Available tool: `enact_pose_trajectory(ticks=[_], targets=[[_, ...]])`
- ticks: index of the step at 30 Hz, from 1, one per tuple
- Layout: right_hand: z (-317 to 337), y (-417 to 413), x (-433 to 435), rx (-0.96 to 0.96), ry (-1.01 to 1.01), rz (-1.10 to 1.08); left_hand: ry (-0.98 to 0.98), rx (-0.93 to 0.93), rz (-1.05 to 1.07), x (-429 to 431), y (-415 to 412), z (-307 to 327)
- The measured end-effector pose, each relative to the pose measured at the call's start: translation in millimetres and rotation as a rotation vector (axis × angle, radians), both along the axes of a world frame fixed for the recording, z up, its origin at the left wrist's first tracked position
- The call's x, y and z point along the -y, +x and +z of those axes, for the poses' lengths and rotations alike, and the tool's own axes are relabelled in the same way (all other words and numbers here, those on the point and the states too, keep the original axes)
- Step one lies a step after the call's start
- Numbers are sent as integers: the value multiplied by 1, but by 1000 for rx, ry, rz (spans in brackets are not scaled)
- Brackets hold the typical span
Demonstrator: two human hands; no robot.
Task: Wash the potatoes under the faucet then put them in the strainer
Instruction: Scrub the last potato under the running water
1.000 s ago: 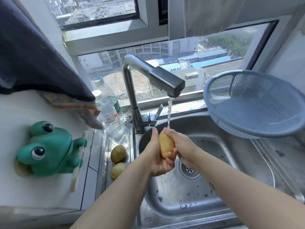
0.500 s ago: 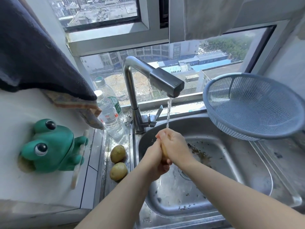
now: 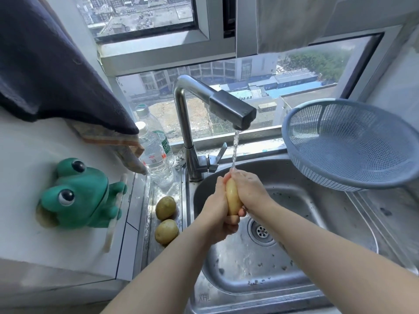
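Between my two palms, under the thin stream from the faucet (image 3: 235,109), sits the potato (image 3: 233,197) I am washing, held upright over the sink (image 3: 294,223) with its pale wet flank facing me. From the head camera, the only view I have, my left hand (image 3: 217,214) cups it from the left and underneath, fingers curled and pressed together beneath its lower end, while my right hand (image 3: 248,189) wraps the right side and top, fingers closed over the upper tip where the water lands. Both hands are clamped on it, not spread. I judge the potato to be firm and fairly dense, with no give, so it will take a strong squeeze without harm; the trouble is the wet skin, which looks glossy and is likely slick, so a pinch at the tapering ends could shoot it out into the basin. Better to hold it around the thick middle, palm wrapped well around. Left of my left hand, on the steel ledge beside the basin, two more potatoes (image 3: 166,207) wait, dry and dull-skinned, easier to grip. Right of my right hand and higher, well apart, the blue strainer (image 3: 353,143) rests tilted on the sink's edge, and nothing lies in it that I can see.
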State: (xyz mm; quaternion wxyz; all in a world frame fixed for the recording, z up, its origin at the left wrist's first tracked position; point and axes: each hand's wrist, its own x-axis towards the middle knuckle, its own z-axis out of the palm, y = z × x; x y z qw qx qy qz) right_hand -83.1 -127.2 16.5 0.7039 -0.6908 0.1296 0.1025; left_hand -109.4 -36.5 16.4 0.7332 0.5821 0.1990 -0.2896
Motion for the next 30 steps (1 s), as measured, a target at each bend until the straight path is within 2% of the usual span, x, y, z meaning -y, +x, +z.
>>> enact_pose_trajectory(ticks=[5,11,14,17,20,24,26,28,30], targets=[[-2,7,-13,-239,102,-135,115,210,8,-2,-7,-2],[2,21,-14,-406,366,-301,355,546,-139,-9,-6,-9],[5,20,-1,-472,514,-242,289,445,-11,-12,-3,-11],[5,10,17,-417,564,23,262,326,89,-20,7,-7],[4,-3,29,-385,468,210,195,168,136,-29,9,0],[7,-9,44,-313,272,367,-118,-103,253,-18,5,12],[14,-7,52,-280,102,355,-233,-198,277,-10,5,14],[17,3,60,-252,-68,304,-268,-233,272,-5,8,13],[18,20,63,-222,-87,255,-236,-235,244,-5,11,9]])
